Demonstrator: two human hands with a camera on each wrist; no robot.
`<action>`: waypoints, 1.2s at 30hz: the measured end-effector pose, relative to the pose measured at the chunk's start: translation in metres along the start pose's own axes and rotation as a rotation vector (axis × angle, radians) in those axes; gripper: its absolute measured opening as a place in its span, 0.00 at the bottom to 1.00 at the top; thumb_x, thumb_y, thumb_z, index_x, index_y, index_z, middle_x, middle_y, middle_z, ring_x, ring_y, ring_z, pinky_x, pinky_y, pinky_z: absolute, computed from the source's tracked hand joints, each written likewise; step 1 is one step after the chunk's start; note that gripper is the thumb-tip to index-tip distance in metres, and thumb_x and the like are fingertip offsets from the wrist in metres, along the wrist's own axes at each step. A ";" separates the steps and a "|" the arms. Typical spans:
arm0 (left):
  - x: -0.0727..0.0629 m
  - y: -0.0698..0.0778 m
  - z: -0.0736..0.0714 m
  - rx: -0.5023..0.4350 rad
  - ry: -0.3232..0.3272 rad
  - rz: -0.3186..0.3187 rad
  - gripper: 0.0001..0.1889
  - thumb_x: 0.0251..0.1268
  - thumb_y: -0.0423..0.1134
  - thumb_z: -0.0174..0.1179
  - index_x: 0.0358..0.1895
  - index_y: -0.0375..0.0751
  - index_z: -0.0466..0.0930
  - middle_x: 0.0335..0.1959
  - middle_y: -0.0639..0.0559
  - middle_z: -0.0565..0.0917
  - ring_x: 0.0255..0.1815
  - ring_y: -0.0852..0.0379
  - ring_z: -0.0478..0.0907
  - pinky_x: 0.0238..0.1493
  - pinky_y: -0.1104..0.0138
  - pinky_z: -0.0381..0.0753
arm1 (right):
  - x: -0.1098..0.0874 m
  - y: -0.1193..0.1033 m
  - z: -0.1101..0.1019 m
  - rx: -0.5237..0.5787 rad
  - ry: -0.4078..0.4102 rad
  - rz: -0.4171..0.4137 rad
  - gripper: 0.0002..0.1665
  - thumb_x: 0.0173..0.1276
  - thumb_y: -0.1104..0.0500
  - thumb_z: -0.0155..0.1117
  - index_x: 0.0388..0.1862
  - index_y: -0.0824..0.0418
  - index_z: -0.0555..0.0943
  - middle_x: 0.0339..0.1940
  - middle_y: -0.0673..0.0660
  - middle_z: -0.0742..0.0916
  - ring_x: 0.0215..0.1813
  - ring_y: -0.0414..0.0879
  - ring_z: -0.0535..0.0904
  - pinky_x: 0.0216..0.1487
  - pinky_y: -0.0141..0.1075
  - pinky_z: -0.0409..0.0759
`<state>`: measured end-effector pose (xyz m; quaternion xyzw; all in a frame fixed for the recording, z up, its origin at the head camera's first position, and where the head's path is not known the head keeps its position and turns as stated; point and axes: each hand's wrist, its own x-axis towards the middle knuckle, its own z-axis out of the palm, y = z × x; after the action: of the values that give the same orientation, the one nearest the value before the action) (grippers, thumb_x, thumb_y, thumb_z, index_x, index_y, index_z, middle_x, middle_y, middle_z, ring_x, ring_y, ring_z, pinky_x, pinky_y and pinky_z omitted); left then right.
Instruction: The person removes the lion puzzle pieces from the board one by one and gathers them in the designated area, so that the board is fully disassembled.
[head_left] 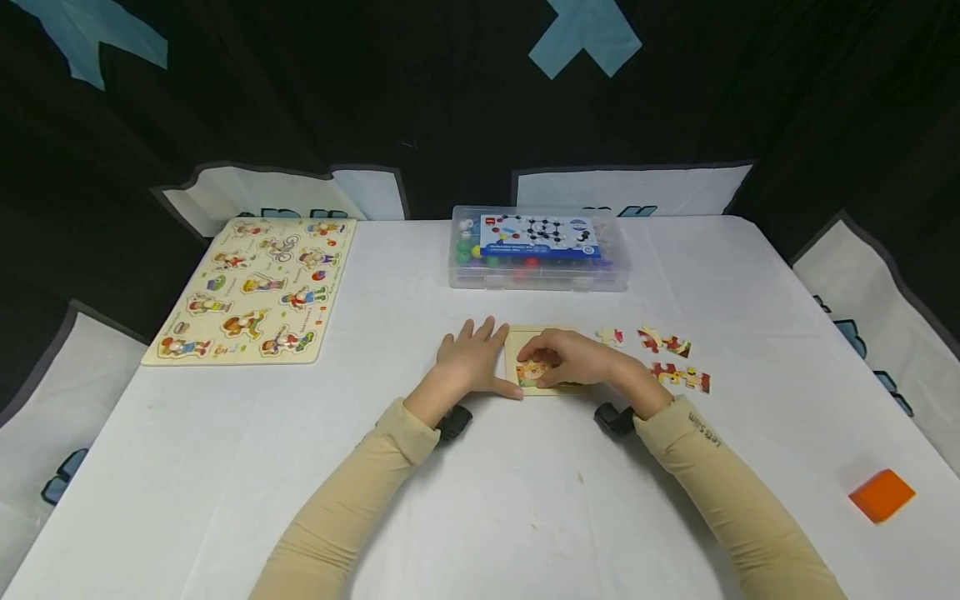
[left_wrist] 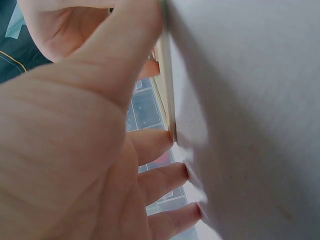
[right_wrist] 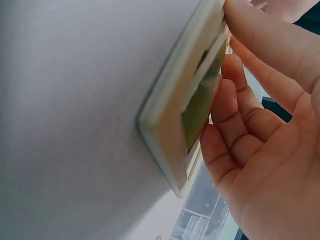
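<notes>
A small wooden jigsaw tray lies on the white table between my hands, with colourful jigsaw pieces in its lower part. My left hand is spread flat at the tray's left side, its thumb along the near left corner. Over the tray, my right hand has curled fingers, the thumb and index finger around a piece at the left; the contact is partly hidden. In the right wrist view, a green piece sits raised and slightly tilted on the tray, beside the curled fingers.
Loose jigsaw pieces lie right of the tray, in small clusters. Behind stands a clear plastic box of coloured balls. A large wooden picture board lies far left, and an orange block sits near the right edge.
</notes>
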<state>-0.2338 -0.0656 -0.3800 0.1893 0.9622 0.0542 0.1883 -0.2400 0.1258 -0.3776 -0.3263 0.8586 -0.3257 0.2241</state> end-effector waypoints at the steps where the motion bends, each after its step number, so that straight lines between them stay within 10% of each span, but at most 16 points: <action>1: 0.000 0.000 0.000 0.002 -0.001 0.000 0.58 0.38 0.72 0.59 0.72 0.47 0.45 0.72 0.46 0.45 0.70 0.42 0.42 0.62 0.45 0.51 | 0.000 -0.001 0.000 -0.007 0.000 0.004 0.21 0.57 0.65 0.66 0.51 0.65 0.76 0.45 0.57 0.78 0.44 0.47 0.72 0.46 0.40 0.72; 12: -0.002 0.001 -0.001 -0.003 0.006 0.010 0.58 0.38 0.71 0.60 0.72 0.46 0.46 0.72 0.45 0.46 0.70 0.41 0.43 0.61 0.45 0.51 | 0.005 -0.001 0.000 -0.027 -0.008 -0.021 0.17 0.54 0.69 0.67 0.42 0.64 0.73 0.30 0.55 0.75 0.29 0.43 0.67 0.32 0.35 0.68; 36: -0.002 0.001 -0.001 0.002 0.005 0.008 0.57 0.39 0.71 0.60 0.72 0.47 0.45 0.72 0.46 0.46 0.70 0.41 0.43 0.62 0.45 0.51 | 0.004 0.002 0.003 -0.005 -0.001 -0.022 0.20 0.53 0.65 0.69 0.45 0.67 0.76 0.29 0.53 0.76 0.28 0.42 0.68 0.31 0.33 0.69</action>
<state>-0.2319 -0.0659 -0.3778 0.1932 0.9619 0.0547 0.1855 -0.2423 0.1229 -0.3817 -0.3365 0.8557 -0.3258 0.2199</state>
